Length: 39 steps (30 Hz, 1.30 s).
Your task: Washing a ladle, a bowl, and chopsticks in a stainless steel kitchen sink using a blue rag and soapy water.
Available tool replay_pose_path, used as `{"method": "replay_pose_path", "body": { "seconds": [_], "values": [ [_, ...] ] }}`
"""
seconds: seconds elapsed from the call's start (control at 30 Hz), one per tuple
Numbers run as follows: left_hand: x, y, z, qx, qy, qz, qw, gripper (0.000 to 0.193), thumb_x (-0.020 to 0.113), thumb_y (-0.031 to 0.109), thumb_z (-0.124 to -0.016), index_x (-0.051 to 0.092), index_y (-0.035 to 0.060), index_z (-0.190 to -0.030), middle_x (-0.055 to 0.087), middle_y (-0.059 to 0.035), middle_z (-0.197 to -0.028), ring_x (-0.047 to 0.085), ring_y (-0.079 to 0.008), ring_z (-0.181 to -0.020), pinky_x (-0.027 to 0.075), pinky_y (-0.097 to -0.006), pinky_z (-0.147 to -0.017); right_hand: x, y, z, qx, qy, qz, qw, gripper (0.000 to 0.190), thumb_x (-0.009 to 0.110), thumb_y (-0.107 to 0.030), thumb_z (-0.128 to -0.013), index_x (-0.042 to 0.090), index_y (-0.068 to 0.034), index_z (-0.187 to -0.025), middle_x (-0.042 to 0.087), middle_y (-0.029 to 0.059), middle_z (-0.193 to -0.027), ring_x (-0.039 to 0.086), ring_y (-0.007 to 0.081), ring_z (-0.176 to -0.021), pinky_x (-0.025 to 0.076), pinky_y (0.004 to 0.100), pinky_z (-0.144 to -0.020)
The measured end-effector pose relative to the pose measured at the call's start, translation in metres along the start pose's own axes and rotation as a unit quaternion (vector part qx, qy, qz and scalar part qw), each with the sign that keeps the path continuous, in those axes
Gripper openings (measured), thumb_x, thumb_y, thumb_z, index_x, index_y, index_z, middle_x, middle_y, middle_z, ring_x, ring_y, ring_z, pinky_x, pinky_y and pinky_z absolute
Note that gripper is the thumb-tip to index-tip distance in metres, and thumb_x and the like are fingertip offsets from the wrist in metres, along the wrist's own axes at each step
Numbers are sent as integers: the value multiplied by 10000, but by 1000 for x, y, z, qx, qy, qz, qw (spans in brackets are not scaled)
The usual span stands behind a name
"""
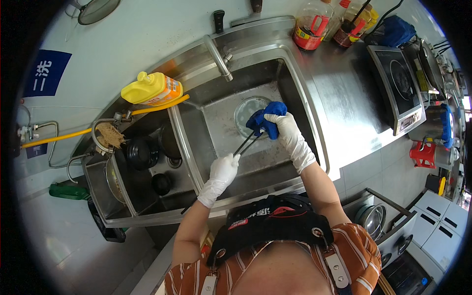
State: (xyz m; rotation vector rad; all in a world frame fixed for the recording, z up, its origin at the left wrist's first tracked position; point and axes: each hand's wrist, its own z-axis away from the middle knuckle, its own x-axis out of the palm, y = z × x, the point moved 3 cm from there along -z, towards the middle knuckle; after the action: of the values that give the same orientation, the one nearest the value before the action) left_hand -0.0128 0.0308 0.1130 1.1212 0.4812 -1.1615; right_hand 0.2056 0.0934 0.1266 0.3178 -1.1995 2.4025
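My left hand (224, 173), in a white disposable glove, grips a pair of long, thin dark sticks (243, 143) that look like chopsticks. One dark end shows below that wrist, near the sink's front edge. My gloved right hand (289, 138) squeezes a bunched blue cloth (274, 108) around the far ends of the sticks, so their tips are hidden. Both hands are over the right basin of a stainless steel sink (217, 121). Below the cloth, a round, pale disc (245, 110) lies on the basin floor, partly covered from view.
A faucet (217, 57) reaches over the basin from behind. On the left stand a yellow jug (155, 88), a yellow hose (162, 108) and a fibrous scrubber (110, 135). Dark bowls (142, 153) occupy the middle basin. Sauce bottles (311, 27) and an induction cooker (400, 81) are on the right.
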Motion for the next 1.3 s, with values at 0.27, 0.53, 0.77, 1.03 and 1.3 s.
{"method": "replay_pose_path", "body": {
  "seconds": [0.27,0.53,0.77,1.03,1.3],
  "values": [
    [3,-2,-8,0,16,87,996,397,424,333,-906,557,26,-694,606,-191,-681,584,-385,-667,438,-472,-624,-2,37,-17,66,70,-343,934,223,588,-58,-804,523,33,-997,600,148,-906,601,293,-814,534,410,-652],
    [16,45,-48,-40,133,-42,989,113,511,141,-791,542,49,-849,613,-169,-644,624,-341,-613,480,-452,-559,40,77,-5,-8,96,-283,954,203,610,25,-716,576,-48,-902,604,95,-849,587,244,-766,497,368,-727],
    [20,45,-39,2,178,-108,978,107,519,128,-773,561,48,-829,612,-144,-619,619,-308,-546,482,-421,-492,35,70,-17,47,153,-268,950,190,553,23,-694,563,-7,-882,601,113,-838,590,248,-724,506,368,-686],
    [35,32,-27,-28,161,-98,982,140,504,162,-823,559,39,-786,595,-164,-592,611,-324,-543,484,-433,-501,15,82,-44,35,146,-259,954,248,585,-43,-689,543,7,-928,585,120,-867,583,259,-757,488,377,-677],
    [42,29,-17,-16,158,-118,980,103,504,120,-781,578,51,-760,604,-141,-605,609,-301,-529,486,-420,-505,12,69,-47,78,121,-321,936,153,543,-78,-731,547,-1,-863,593,140,-783,574,293,-673,490,398,-622]
  ]
}}
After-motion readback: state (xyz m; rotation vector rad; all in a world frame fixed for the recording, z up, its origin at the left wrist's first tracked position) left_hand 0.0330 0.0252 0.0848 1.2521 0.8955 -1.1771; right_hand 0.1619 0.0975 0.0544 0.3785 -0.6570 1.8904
